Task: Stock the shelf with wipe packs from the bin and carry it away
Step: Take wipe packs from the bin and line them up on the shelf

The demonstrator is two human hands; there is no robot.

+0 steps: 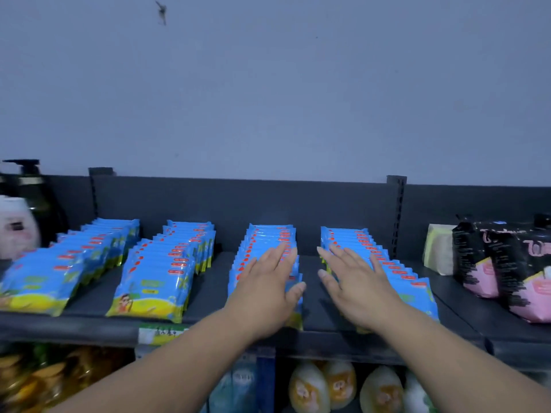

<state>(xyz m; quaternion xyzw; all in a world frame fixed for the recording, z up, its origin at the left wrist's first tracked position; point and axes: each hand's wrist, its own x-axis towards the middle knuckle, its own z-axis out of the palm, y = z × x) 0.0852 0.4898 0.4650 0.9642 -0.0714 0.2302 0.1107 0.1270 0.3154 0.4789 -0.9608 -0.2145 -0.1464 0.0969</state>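
Observation:
Several rows of blue and yellow wipe packs stand on the dark top shelf (208,296). My left hand (268,290) lies flat with straight fingers on the third row of packs (268,236), thumb against its right side. My right hand (354,284) rests flat on the fourth row of packs (348,236), fingers spread. Two more rows sit further left: the first row (68,263) and the second row (167,269). The bin is out of sight.
A pump bottle (32,189) and a white pack (15,228) stand at the far left. Black and pink packs (512,260) and a pale box (438,248) fill the right end. Bottles (343,386) line the lower shelf. A price label (161,333) hangs on the shelf edge.

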